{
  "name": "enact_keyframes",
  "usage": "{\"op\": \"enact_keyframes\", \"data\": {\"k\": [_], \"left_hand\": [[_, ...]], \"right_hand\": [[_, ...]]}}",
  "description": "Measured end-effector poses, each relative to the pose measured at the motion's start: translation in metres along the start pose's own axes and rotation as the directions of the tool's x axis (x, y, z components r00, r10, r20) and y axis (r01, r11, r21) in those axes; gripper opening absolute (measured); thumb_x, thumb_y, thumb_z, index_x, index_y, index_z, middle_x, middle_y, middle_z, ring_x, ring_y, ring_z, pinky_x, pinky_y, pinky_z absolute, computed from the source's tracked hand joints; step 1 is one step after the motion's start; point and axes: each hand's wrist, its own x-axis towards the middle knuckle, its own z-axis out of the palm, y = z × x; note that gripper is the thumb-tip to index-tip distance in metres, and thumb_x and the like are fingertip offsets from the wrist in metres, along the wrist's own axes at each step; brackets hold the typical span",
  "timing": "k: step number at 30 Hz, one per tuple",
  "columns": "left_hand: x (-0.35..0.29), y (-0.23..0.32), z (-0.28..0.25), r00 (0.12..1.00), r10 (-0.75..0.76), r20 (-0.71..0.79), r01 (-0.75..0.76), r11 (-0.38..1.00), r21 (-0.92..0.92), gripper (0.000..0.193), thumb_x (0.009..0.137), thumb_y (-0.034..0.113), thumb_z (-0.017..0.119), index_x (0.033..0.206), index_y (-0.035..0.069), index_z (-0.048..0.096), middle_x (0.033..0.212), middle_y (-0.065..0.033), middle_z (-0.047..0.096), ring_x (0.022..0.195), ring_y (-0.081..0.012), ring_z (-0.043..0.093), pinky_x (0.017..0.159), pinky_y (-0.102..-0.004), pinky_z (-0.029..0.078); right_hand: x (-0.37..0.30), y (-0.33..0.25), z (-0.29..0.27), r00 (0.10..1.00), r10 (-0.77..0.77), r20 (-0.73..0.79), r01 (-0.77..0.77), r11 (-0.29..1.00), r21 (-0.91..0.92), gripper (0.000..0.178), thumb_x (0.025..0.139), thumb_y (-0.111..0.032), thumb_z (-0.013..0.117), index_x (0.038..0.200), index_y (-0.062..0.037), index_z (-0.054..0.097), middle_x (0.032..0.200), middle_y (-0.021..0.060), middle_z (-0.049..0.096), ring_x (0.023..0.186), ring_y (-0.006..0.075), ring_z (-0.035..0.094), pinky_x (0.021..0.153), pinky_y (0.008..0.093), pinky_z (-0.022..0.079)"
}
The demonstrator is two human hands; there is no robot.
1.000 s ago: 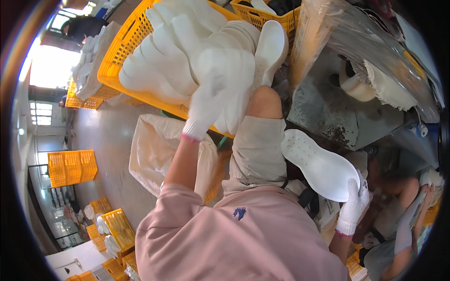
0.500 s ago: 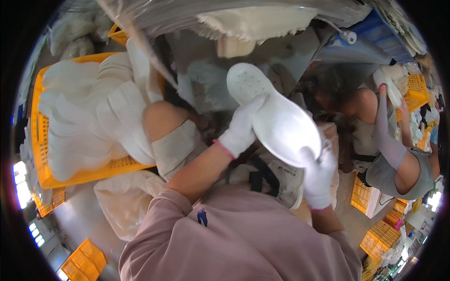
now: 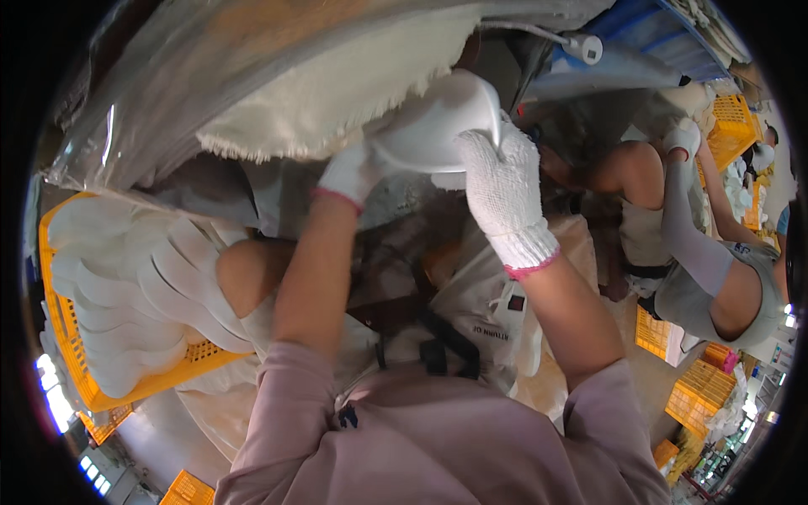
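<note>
A white shoe sole (image 3: 438, 126) is held up in front of me, tilted, between both hands. My right hand (image 3: 505, 185), in a white knitted glove with a pink cuff, is closed on the sole's right end, thumb over the rim. At the left end, my gloved left hand (image 3: 349, 171) grips it; the fingers are partly hidden and blurred. Just above and behind the sole is a cream cloth pad with a frayed edge (image 3: 328, 93). Sole and pad overlap in view; whether they touch, I cannot tell.
A yellow crate (image 3: 101, 396) piled with white soles (image 3: 126, 295) stands at my left, beside my knee. Clear plastic sheeting (image 3: 143, 109) hangs round the pad. A grey rod with a white end (image 3: 582, 49) juts in above right. A co-worker (image 3: 715, 286) sits to the right.
Both hands have lifted the sole up and away from me, toward the frayed pad, and tilted it. My view has shifted, so the pad looks larger and nearer.
</note>
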Motion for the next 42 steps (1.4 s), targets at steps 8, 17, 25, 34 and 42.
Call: {"op": "enact_keyframes", "data": {"k": [8,17,25,34,42], "left_hand": [[-0.134,0.027,-0.018,0.894,0.284,0.346,-0.436,0.726,0.531,0.080,0.089,0.027,0.089,0.152,-0.008,0.053,0.138,-0.0131,0.068,0.126,-0.0184,0.063,0.108,-0.0326,0.051],[-0.095,-0.036,0.134,0.951,0.256,-0.171,-0.296,0.913,-0.281,0.046,0.098,0.014,0.079,0.137,-0.006,0.063,0.129,-0.0101,0.071,0.113,-0.0211,0.069,0.099,-0.0348,0.055],[-0.033,0.006,0.113,0.991,0.120,-0.063,-0.131,0.968,-0.213,0.036,0.109,0.019,0.061,0.136,-0.005,0.065,0.133,-0.0125,0.072,0.121,-0.0256,0.068,0.106,-0.0398,0.055],[-0.087,0.028,-0.042,0.930,0.368,-0.010,-0.071,0.206,0.976,0.067,0.097,0.040,0.079,0.147,-0.002,0.063,0.141,-0.0153,0.069,0.133,-0.0269,0.063,0.113,-0.0374,0.048],[-0.089,-0.025,0.049,0.916,0.397,0.063,-0.395,0.857,0.331,0.040,0.093,0.026,0.086,0.119,-0.003,0.077,0.104,-0.0044,0.078,0.091,-0.0130,0.071,0.085,-0.0294,0.058]], "right_hand": [[0.050,0.005,0.014,0.960,0.237,0.152,-0.252,0.964,0.088,0.039,0.091,-0.030,0.062,0.095,0.0074,0.073,0.076,0.0263,0.069,0.076,0.0438,0.070,0.074,0.0475,0.053],[-0.054,-0.040,-0.049,0.923,0.385,0.016,-0.385,0.923,0.021,0.066,0.090,-0.018,0.073,0.149,0.0038,0.053,0.134,0.0252,0.067,0.125,0.0316,0.069,0.106,0.0404,0.054],[-0.002,0.022,-0.008,0.986,-0.015,-0.166,-0.022,0.976,-0.218,0.068,0.087,-0.025,0.070,0.143,0.0118,0.055,0.127,0.0368,0.068,0.120,0.0484,0.069,0.103,0.0487,0.056],[0.054,0.048,0.019,0.992,0.109,-0.059,-0.116,0.983,-0.139,0.053,0.087,-0.038,0.071,0.107,0.0110,0.072,0.101,0.0359,0.073,0.104,0.0522,0.071,0.090,0.0515,0.058],[0.009,-0.048,0.011,0.980,-0.003,0.198,0.054,0.966,-0.255,0.055,0.081,-0.031,0.081,0.123,0.0038,0.070,0.125,0.0285,0.069,0.121,0.0472,0.066,0.104,0.0558,0.051]]}}
